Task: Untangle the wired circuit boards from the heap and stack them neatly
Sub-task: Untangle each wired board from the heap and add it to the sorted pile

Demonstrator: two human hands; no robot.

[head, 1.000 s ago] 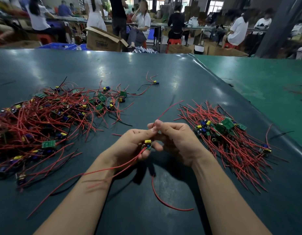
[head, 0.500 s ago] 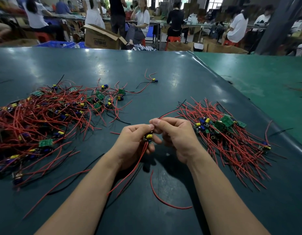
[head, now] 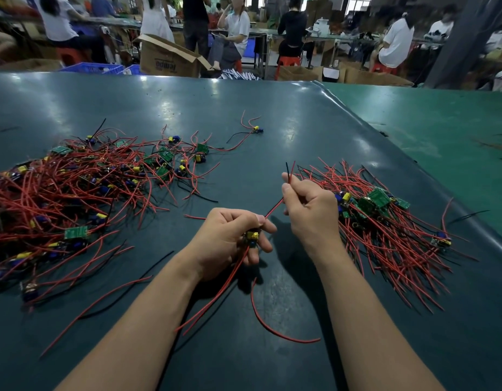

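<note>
The left hand [head: 233, 235] curls around a small circuit board with a yellow capacitor [head: 253, 237], its red wires trailing down toward the near edge of the dark green table mat [head: 272, 122]. Just right and farther, the right hand [head: 309, 207] pinches a thin red and black wire pair [head: 290, 172] rising from that board. The tangled heap of red-wired boards [head: 75, 187] lies far left, the sorted stack of green boards [head: 377, 204] just right of the right hand.

Red wires [head: 75, 193], green boards [head: 379, 197], dark teal table [head: 272, 122]
</note>
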